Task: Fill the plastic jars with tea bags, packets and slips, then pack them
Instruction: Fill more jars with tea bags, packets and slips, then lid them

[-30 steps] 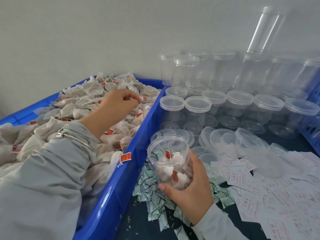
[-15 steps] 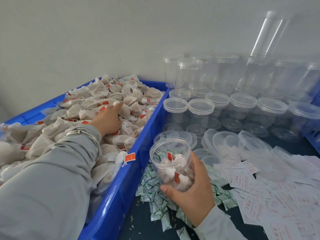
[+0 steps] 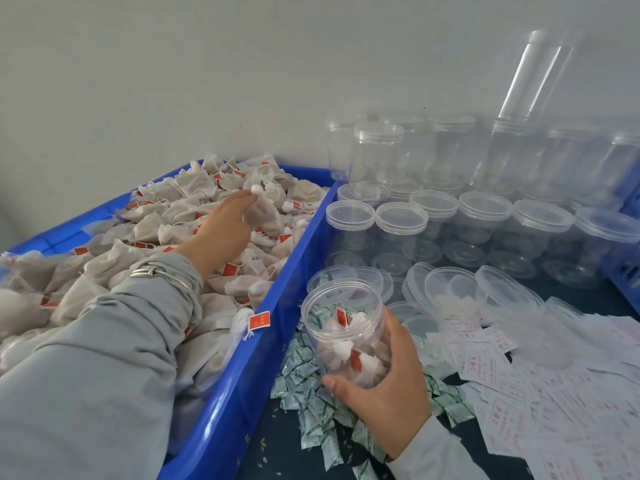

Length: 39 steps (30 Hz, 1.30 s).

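Note:
My right hand [image 3: 384, 389] grips an open clear plastic jar [image 3: 346, 332] that is tilted toward the left and partly filled with tea bags. My left hand [image 3: 223, 226] reaches over the blue bin [image 3: 242, 393] full of white tea bags with red tags and pinches one tea bag [image 3: 263, 214], lifted slightly above the pile. Green-and-white packets [image 3: 311, 403] lie under the jar. White slips with red print [image 3: 540, 393] are spread to the right.
Rows of empty lidded jars [image 3: 429, 220] stand behind, with taller stacked jars [image 3: 450, 150] against the wall. Loose clear lids [image 3: 450, 289] lie between the jars and the slips. Another blue crate edge [image 3: 627, 271] shows at far right.
My left hand dipped into the pile, then moved farther back and right, and now lifts one tea bag. My right hand keeps the jar in about the same place.

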### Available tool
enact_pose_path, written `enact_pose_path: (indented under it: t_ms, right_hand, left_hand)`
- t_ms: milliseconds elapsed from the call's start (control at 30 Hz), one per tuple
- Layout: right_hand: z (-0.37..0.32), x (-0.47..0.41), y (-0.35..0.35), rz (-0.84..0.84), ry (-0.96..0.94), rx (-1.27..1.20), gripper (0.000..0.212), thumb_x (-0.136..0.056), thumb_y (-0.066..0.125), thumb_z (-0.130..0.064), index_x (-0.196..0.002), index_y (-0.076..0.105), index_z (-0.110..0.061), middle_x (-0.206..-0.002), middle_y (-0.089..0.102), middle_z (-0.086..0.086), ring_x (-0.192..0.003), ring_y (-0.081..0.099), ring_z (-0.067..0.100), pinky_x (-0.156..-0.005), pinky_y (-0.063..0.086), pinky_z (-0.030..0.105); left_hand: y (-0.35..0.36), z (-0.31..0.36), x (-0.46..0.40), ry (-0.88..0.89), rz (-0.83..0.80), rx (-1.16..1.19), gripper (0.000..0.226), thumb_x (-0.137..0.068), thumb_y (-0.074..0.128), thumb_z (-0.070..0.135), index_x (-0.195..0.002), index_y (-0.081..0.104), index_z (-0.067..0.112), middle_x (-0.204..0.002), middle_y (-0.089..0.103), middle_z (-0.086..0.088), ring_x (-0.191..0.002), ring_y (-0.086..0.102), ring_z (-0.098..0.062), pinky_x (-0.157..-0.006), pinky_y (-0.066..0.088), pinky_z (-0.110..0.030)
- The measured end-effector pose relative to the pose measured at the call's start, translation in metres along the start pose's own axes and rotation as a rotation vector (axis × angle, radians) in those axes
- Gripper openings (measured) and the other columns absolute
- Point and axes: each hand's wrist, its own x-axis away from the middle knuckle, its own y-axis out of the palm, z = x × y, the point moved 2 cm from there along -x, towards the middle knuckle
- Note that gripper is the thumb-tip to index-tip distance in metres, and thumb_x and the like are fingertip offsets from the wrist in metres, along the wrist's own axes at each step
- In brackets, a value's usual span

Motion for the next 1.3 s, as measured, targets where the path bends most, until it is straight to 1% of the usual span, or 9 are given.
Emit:
enact_pose_path:
  t_ms: [100,233,300,433,833,967,1067,1200,1300]
  right_hand:
    - [0.003,0.000,-0.001,-0.013,0.009,-0.011,0.101,-0.052,0.092,-0.009,-0.136,0.039,-0.027,-0.129,0.050,-0.002,-0.109,0.055,-0.009,-0.077,0.046,0.004]
    - [0.002,0.000,-0.001,-0.013,0.009,-0.011,0.102,-0.052,0.092,-0.012,-0.134,0.037,-0.035,-0.129,0.049,-0.006,-0.110,0.053,-0.010,-0.078,0.046,0.004]
    - [0.001,0.000,-0.001,0.004,0.002,-0.009,0.100,-0.052,0.092,-0.009,-0.130,0.036,-0.039,-0.128,0.048,-0.008,-0.110,0.051,-0.013,-0.077,0.043,0.000]
    - [0.002,-0.001,-0.002,0.027,0.032,-0.053,0.101,-0.051,0.092,-0.005,-0.133,0.040,-0.032,-0.129,0.051,-0.004,-0.109,0.056,-0.006,-0.078,0.048,0.006]
    - [0.005,-0.004,-0.001,0.091,0.032,-0.128,0.093,-0.052,0.090,0.000,-0.128,0.046,-0.031,-0.124,0.054,0.005,-0.102,0.061,0.001,-0.068,0.052,0.013]
    - [0.003,-0.005,-0.002,0.151,0.021,-0.115,0.098,-0.042,0.088,-0.021,-0.131,0.045,-0.023,-0.122,0.057,0.002,-0.103,0.061,0.004,-0.075,0.050,0.011]
    - [0.003,-0.003,0.001,0.159,0.026,-0.110,0.100,-0.039,0.090,-0.024,-0.128,0.044,-0.032,-0.123,0.054,-0.003,-0.105,0.060,0.004,-0.074,0.052,0.014]
    - [0.003,-0.001,0.001,0.159,-0.012,-0.027,0.100,-0.045,0.094,-0.004,-0.123,0.041,-0.038,-0.122,0.050,-0.007,-0.105,0.056,-0.003,-0.076,0.049,0.009]
    - [-0.002,-0.003,-0.001,0.156,-0.006,-0.062,0.099,-0.047,0.093,-0.005,-0.130,0.044,-0.026,-0.123,0.055,0.002,-0.104,0.059,0.002,-0.075,0.049,0.009]
  left_hand:
    - [-0.010,0.018,0.007,0.042,0.076,0.206,0.062,-0.085,0.047,-0.009,-0.141,0.040,0.015,-0.149,0.033,0.001,-0.132,0.040,-0.019,-0.099,0.041,-0.030]
    - [-0.014,0.044,0.023,0.100,0.041,0.495,0.053,-0.087,0.052,-0.007,-0.129,0.051,0.024,-0.130,0.051,0.007,-0.091,0.061,-0.001,-0.057,0.050,-0.014]
    - [-0.015,0.058,0.032,0.147,-0.022,0.622,0.049,-0.087,0.052,-0.009,-0.113,0.061,0.031,-0.119,0.058,0.013,-0.081,0.064,0.003,-0.068,0.054,-0.022]
    - [-0.014,0.081,0.052,0.236,-0.192,0.750,0.056,-0.085,0.053,-0.011,-0.076,0.074,0.040,-0.095,0.070,0.018,-0.083,0.065,0.003,-0.071,0.050,-0.011]
    - [0.014,0.105,0.088,0.298,-0.525,0.542,0.028,-0.084,0.060,-0.006,-0.086,0.074,0.018,-0.094,0.071,-0.001,-0.085,0.070,-0.024,-0.081,0.056,-0.037]
    - [0.014,0.112,0.099,0.391,-0.594,0.234,0.034,-0.086,0.054,0.006,-0.090,0.073,0.035,-0.081,0.071,0.017,-0.070,0.067,-0.008,-0.072,0.057,-0.026]
    - [0.012,0.116,0.104,0.534,-0.679,-0.005,0.024,-0.090,0.050,0.022,-0.090,0.074,0.021,-0.074,0.064,0.012,-0.066,0.060,-0.018,-0.069,0.050,-0.032]
    - [0.013,0.115,0.102,0.485,-0.747,-0.039,0.080,-0.083,0.029,0.073,-0.073,0.052,-0.003,-0.070,0.047,-0.011,-0.063,0.045,-0.022,-0.072,0.045,-0.045]
    - [0.015,0.115,0.102,0.594,-0.586,-0.009,0.067,-0.083,0.035,0.069,-0.081,0.067,0.010,-0.084,0.056,0.000,-0.078,0.052,-0.010,-0.080,0.045,-0.029]
